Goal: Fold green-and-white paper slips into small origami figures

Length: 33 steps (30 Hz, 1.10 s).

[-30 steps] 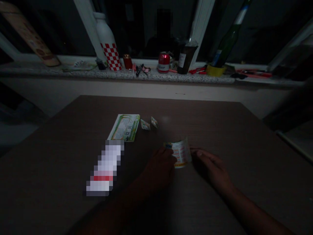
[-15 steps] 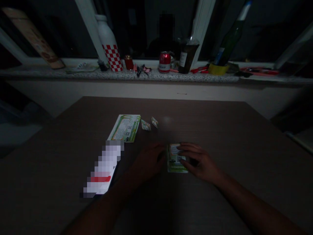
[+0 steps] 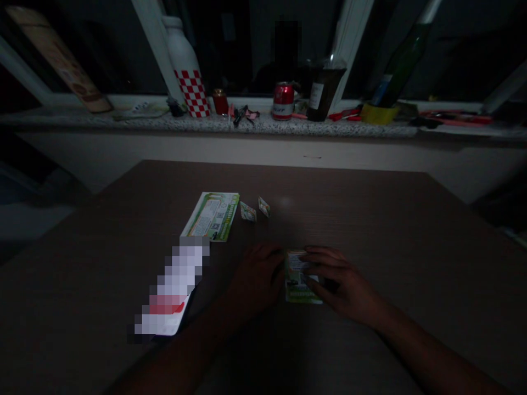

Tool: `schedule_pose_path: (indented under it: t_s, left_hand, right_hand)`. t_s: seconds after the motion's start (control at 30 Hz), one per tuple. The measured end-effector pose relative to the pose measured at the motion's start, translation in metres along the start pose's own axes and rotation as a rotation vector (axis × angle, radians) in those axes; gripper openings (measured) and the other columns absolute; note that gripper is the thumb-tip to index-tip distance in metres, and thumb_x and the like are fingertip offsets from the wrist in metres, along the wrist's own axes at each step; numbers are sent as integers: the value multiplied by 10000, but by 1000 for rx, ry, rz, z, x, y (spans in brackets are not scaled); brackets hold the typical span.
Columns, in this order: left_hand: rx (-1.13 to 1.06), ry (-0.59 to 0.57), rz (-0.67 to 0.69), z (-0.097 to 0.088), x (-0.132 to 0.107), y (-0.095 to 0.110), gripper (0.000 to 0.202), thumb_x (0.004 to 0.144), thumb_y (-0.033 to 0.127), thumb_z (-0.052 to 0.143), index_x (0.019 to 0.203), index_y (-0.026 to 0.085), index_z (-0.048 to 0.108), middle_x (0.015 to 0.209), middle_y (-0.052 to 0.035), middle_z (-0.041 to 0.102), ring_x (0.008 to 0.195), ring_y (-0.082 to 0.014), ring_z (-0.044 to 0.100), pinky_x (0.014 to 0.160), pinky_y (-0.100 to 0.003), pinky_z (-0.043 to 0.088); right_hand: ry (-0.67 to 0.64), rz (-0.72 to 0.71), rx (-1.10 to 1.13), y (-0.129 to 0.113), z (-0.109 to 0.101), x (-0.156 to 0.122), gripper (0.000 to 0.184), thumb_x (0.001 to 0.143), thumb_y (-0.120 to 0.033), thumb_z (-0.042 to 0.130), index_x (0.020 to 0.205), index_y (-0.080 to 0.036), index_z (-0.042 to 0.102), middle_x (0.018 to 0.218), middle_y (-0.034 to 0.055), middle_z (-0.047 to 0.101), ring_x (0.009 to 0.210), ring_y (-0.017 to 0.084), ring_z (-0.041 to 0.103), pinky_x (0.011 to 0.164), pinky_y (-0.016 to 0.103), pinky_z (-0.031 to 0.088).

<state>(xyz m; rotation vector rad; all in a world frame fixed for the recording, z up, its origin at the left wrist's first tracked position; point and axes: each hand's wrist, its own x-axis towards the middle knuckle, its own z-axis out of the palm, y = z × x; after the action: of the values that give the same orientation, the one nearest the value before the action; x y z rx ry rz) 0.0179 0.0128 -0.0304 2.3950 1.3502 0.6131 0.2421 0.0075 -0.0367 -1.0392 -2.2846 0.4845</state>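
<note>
A small folded green-and-white printed leaflet lies on the table between my hands. My right hand rests over its right half, with fingers spread and lying on the paper. At the leaflet's left edge is my left hand, in deep shadow. Its fingers and thumb look apart and bent toward the paper; whether they touch it is too dark to see. Two little folded printed paper pieces, one on the left and one on the right, stand tilted beyond my left hand.
A larger green printed sheet lies at the left on the brown table. Nearer to me is a lit phone, its screen blurred out. Along the granite windowsill stand a checkered bottle, a red can and a green bottle.
The view has shifted slightly. Both hands and the leaflet between them sit a little lower and nearer to me. My hands keep almost the same pose.
</note>
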Motion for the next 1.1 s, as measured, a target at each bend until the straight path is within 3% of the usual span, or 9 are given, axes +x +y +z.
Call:
schedule_pose_path:
  t_s: [0.17,0.4,1.1]
  left_hand:
    - [22,58,-97,7,0,-1,257,839,224,575,1085,190,644,1308,-105,552,1222,-266,484,1050,-437,364]
    - [56,49,-203,5,4,5,240,816,239,601,1051,221,649,1373,-107,494,1289,-281,428,1060,-502,319]
    - [50,40,-186,4,4,3,252,804,242,626,1053,234,656,1364,-98,505,1283,-272,438,1057,-487,322]
  right_hand:
    - [27,-25,2,2,2,0,151,841,-199,628,960,-245,707,1123,76,697,1168,258,576,982,470,473]
    - [24,-42,-7,2,2,0,147,849,-188,618,962,-231,702,1151,78,684,1177,264,563,974,483,470]
    - [19,-56,-28,6,4,-1,148,849,-190,621,974,-230,689,1150,67,685,1182,259,554,973,470,456]
